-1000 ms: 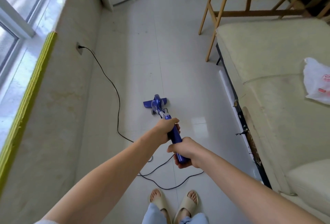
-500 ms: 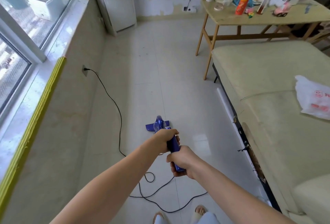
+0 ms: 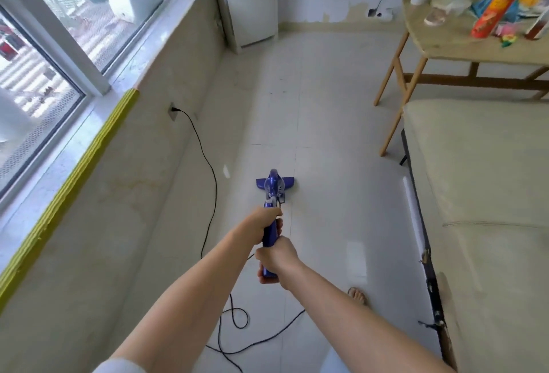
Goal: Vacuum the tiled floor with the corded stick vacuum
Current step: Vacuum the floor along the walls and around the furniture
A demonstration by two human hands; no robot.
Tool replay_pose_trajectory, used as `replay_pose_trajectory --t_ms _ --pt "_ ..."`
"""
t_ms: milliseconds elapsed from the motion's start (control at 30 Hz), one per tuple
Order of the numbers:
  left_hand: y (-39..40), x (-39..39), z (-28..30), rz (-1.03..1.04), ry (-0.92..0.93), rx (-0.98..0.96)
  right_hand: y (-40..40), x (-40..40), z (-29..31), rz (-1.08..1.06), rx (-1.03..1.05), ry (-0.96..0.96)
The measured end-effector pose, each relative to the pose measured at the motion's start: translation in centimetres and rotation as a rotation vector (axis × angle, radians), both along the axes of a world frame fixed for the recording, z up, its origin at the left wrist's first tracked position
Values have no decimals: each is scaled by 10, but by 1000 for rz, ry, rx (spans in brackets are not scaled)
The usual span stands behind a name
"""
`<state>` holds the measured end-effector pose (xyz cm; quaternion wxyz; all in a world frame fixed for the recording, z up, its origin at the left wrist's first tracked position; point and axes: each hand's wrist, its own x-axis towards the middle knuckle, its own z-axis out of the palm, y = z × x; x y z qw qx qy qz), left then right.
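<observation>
Vacuum [image 3: 274, 191], the one blue corded stick machine in the room, stands out in front of you with its head flat on the tiled floor [image 3: 326, 123], between the window wall and the bed. One cream bed [image 3: 481, 182] fills your right side, and one wooden surface [image 3: 445, 42] stands beyond it, carrying one tall red can [image 3: 495, 7] and a clutter of small items too blurred to count. One black cord [image 3: 208, 170] runs from the single wall socket [image 3: 173, 110] down across the tiles and loops near your feet. You have two hands on the handle: your left hand [image 3: 265, 222] grips it higher up, your right hand [image 3: 274, 259] wraps its lower end. One bare foot [image 3: 357, 295] shows below your right arm.
</observation>
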<state>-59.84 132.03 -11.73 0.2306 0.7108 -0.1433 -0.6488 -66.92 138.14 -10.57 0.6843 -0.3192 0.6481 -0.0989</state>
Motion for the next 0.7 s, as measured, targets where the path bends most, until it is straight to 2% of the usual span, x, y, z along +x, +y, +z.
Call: replay_pose_trajectory --t_ms 100,367,700 --pt "-37 -37 -2 134 -26 -22 -47 -40 -1 101 -12 44" --pt "-140 -118 -1 281 -13 4 -167 -135 6 282 62 40" --pt "-257 -100 -10 370 74 33 -289 -127 4 410 38 71"
